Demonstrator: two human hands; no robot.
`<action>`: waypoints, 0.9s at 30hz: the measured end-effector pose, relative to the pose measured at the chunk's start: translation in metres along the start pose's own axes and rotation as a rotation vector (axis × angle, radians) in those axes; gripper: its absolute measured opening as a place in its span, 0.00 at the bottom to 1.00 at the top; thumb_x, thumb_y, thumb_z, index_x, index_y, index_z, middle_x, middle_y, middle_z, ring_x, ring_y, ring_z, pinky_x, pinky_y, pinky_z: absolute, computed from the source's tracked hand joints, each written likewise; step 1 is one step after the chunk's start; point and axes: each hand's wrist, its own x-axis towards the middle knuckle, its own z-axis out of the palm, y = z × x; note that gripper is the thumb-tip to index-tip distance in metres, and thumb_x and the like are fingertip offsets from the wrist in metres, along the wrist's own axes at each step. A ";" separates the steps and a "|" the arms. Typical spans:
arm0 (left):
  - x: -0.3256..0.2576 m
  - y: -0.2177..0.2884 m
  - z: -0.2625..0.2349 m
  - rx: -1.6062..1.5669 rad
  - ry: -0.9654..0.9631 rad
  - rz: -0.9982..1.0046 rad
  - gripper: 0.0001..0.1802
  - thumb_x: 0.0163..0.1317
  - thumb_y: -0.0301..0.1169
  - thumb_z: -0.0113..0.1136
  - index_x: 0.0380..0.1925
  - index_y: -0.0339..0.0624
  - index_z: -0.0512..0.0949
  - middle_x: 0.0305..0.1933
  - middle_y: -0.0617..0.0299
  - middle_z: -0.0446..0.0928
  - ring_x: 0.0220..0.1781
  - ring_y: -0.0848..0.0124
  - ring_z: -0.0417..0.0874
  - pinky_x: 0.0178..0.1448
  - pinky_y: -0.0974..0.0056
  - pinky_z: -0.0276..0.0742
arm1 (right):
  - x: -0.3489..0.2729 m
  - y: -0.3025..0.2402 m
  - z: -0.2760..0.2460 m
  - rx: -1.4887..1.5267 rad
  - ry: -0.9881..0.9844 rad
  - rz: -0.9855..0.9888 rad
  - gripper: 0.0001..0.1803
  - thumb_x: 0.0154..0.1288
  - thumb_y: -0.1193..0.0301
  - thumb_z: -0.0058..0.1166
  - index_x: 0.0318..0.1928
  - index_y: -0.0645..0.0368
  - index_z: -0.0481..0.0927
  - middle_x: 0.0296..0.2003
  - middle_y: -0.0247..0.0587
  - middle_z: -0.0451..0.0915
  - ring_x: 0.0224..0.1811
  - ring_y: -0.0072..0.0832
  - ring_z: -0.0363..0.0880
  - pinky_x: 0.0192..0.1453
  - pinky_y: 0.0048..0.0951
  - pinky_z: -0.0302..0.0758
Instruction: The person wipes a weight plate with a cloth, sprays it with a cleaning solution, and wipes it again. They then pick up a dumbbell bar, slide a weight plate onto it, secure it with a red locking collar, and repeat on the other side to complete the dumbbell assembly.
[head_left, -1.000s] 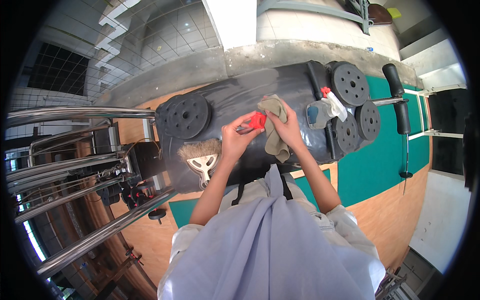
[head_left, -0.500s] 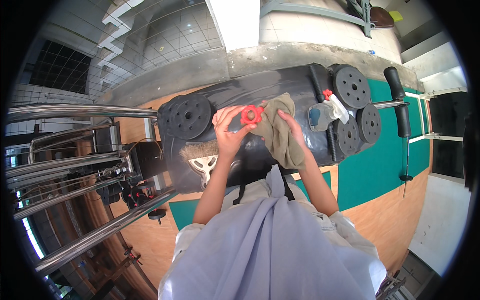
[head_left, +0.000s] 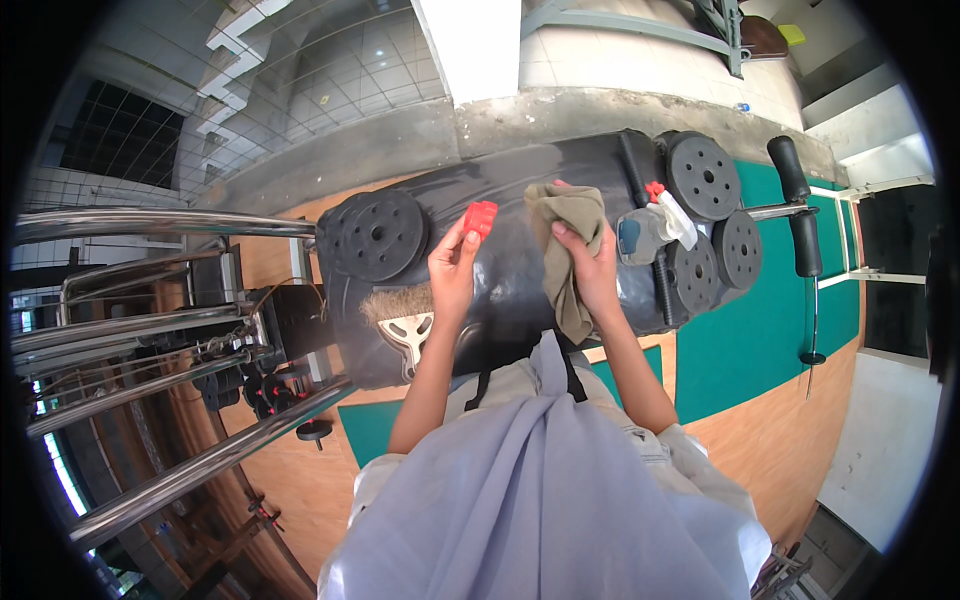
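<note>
While the far left of the view is filled with slanting chrome rails (head_left: 150, 330), the work itself sits on a black padded tabletop (head_left: 500, 280) near the middle; at its left end lies a stack of black weight plates (head_left: 378, 235), and just below them a hand brush with pale bristles (head_left: 400, 315) rests on the padding's near edge; next comes the left hand (head_left: 452, 270), raised above the pad, its thumb and fingertips pressed together on a small red clip (head_left: 481, 218) held just off the surface; the clip looks like stiff, light moulded plastic, unlikely to deform, best pinched across its flat sides as it is now, though its smoothness could let it slip from a loose hold; to its right, close but apart, the right hand (head_left: 590, 265) has its grip closed around an olive-brown cloth (head_left: 566, 250), bunched at the top and hanging limp over the pad; the cloth seems soft and light, easy to gather anywhere, and a handful near the middle should give the most control; further right a spray bottle with a white and red trigger (head_left: 648, 225) lies on its side, touching a black bar (head_left: 645, 230); beyond it sit more dark weight plates (head_left: 720, 210), and a barbell handle (head_left: 795, 205) over the green floor mat (head_left: 770, 340).
</note>
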 end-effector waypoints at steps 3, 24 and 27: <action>-0.007 0.005 0.018 -0.128 -0.108 -0.033 0.25 0.67 0.29 0.54 0.62 0.30 0.66 0.62 0.57 0.71 0.61 0.73 0.71 0.65 0.68 0.65 | 0.001 0.007 0.007 -0.559 -0.245 -0.431 0.30 0.47 0.77 0.62 0.56 0.57 0.76 0.56 0.45 0.76 0.60 0.41 0.74 0.64 0.36 0.67; 0.002 0.046 0.030 -0.476 -0.104 0.063 0.31 0.73 0.49 0.36 0.65 0.37 0.59 0.67 0.52 0.64 0.69 0.61 0.63 0.72 0.55 0.55 | -0.019 0.009 0.023 -0.512 -0.131 -0.751 0.25 0.40 0.73 0.69 0.45 0.50 0.83 0.53 0.38 0.79 0.62 0.45 0.70 0.62 0.42 0.70; -0.004 0.045 0.033 -0.467 -0.044 -0.243 0.29 0.73 0.49 0.34 0.65 0.41 0.60 0.66 0.58 0.66 0.68 0.62 0.65 0.72 0.58 0.60 | -0.011 0.000 0.025 -0.602 -0.242 -0.835 0.24 0.39 0.71 0.70 0.44 0.49 0.83 0.53 0.36 0.79 0.61 0.43 0.71 0.61 0.42 0.71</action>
